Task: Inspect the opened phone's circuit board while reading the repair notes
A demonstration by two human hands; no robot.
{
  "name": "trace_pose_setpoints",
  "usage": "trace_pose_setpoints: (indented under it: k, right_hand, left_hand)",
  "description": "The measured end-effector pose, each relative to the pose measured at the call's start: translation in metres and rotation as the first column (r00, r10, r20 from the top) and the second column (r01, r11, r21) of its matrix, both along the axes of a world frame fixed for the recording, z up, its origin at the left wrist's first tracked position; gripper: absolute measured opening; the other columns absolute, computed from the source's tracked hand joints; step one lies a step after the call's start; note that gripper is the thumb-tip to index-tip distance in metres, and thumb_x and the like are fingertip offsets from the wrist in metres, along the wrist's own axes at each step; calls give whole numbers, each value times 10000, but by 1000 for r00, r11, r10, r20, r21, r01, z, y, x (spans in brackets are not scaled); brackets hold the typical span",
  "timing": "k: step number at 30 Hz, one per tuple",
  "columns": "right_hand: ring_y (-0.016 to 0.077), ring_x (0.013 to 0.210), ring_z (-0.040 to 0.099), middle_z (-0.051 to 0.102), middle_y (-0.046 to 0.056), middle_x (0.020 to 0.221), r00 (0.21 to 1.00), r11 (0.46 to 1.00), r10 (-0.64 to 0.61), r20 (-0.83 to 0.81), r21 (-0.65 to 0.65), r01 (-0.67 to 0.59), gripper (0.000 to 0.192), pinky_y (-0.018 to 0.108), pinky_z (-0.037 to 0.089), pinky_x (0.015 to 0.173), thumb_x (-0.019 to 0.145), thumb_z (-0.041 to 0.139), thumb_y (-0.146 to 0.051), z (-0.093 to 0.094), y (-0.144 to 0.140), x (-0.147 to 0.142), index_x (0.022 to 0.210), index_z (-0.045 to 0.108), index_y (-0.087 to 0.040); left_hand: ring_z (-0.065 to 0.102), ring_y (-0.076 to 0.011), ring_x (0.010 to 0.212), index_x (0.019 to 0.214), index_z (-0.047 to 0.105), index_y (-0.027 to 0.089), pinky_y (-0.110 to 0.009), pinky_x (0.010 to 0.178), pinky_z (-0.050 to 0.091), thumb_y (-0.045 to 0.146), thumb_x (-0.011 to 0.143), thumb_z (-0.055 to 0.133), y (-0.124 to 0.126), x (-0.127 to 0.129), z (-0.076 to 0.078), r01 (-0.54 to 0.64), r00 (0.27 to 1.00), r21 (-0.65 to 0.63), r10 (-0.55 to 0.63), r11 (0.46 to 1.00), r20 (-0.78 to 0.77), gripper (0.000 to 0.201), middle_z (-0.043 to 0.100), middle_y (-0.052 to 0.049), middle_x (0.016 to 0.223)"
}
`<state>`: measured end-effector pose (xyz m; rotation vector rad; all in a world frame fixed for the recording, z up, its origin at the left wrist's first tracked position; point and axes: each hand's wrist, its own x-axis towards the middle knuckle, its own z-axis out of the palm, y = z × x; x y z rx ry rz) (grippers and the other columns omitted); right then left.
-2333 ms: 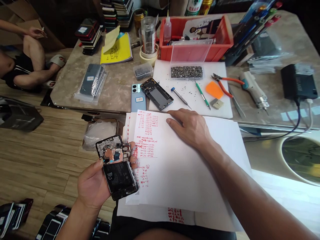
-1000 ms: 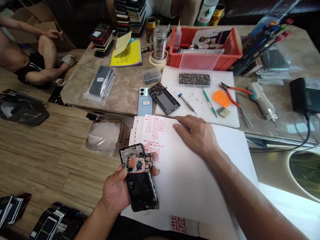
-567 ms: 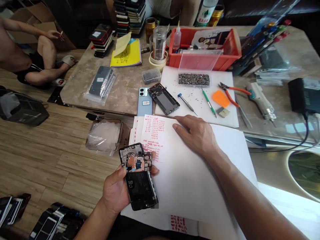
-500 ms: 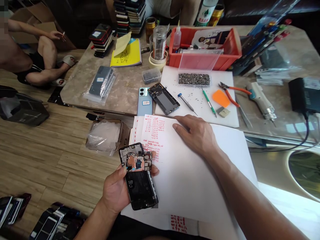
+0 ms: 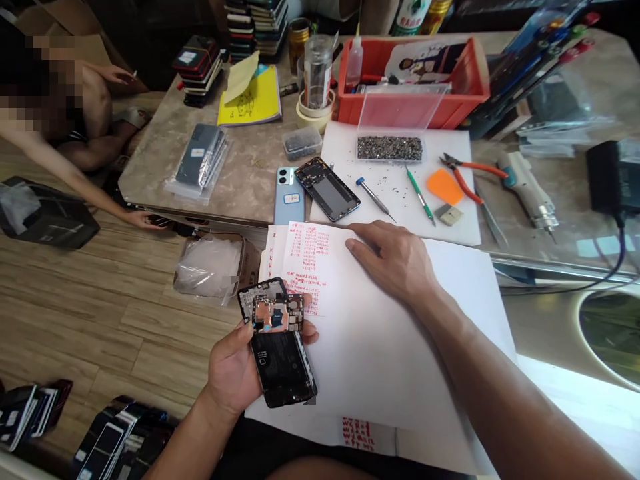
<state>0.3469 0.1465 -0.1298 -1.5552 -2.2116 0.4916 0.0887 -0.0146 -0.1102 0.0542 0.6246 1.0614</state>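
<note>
My left hand (image 5: 234,367) grips an opened smartphone (image 5: 283,373), its black battery facing up. A loose phone circuit board (image 5: 277,315) with copper-coloured patches lies across the phone's upper part, held by the same thumb and fingers. My right hand (image 5: 387,257) rests flat and empty, fingers stretched out, on large white paper sheets (image 5: 380,360) with red handwriting at the upper left. Just beyond it, on a white mat (image 5: 345,137), lie a removed phone back frame (image 5: 327,189), a blue-capped screwdriver (image 5: 375,199) and a green pen-like tool (image 5: 420,193).
Behind the mat's open screw box (image 5: 389,148) stands a red bin (image 5: 415,110). Orange-handled pliers (image 5: 465,175) and an electric screwdriver (image 5: 530,193) lie to the right. A light-blue phone (image 5: 289,200) sits at the table edge. A box with plastic bags (image 5: 210,267) is on the floor.
Another person at the left has leaned forward and reached an arm down beside the table. My hands keep their hold and place; the view has shifted slightly.
</note>
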Motion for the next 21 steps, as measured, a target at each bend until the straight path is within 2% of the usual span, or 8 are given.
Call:
trace_pose_setpoints:
  k: [6, 10, 17, 21]
  right_hand:
    - [324, 961, 763, 828, 100, 1072, 1000, 1000, -6, -3, 6, 6, 417, 429, 533, 824, 1051, 562, -429, 2, 0, -1, 1268, 846, -216]
    - [317, 952, 758, 827, 100, 1074, 1000, 1000, -10, 1, -5, 10, 425, 422, 529, 824, 1048, 558, -432, 4, -1, -1, 1280, 844, -220]
    - [319, 952, 751, 830, 100, 1078, 1000, 1000, -5, -13, -14, 5, 426, 432, 534, 822, 1051, 544, -438, 5, -1, -1, 1280, 840, -234]
    - [318, 961, 751, 832, 98, 1097, 1000, 1000, -1, -12, -14, 1, 416, 432, 539, 826, 1050, 548, -439, 6, -1, -1, 1275, 839, -245]
  left_hand:
    - [784, -345, 1211, 1377, 801, 229, -477, 1090, 605, 433, 924, 782, -1, -3, -3, 7, 1000, -10, -7, 1000, 1, 497, 766, -113, 1468]
    - [782, -359, 1206, 1427, 773, 226, -519, 1140, 566, 455, 930, 766, -1, -4, -5, 25, 1000, 2, -25, 1000, -16, 548, 798, -137, 1395]
    - [788, -345, 1201, 1387, 795, 206, -471, 1093, 595, 453, 926, 763, 0, -3, -3, 24, 999, 7, -24, 1000, -29, 524, 809, -141, 1371]
    - [777, -359, 1212, 1373, 789, 177, -511, 1138, 560, 471, 925, 751, 0, -4, -3, 47, 998, 2, -47, 999, -42, 538, 808, -169, 1353]
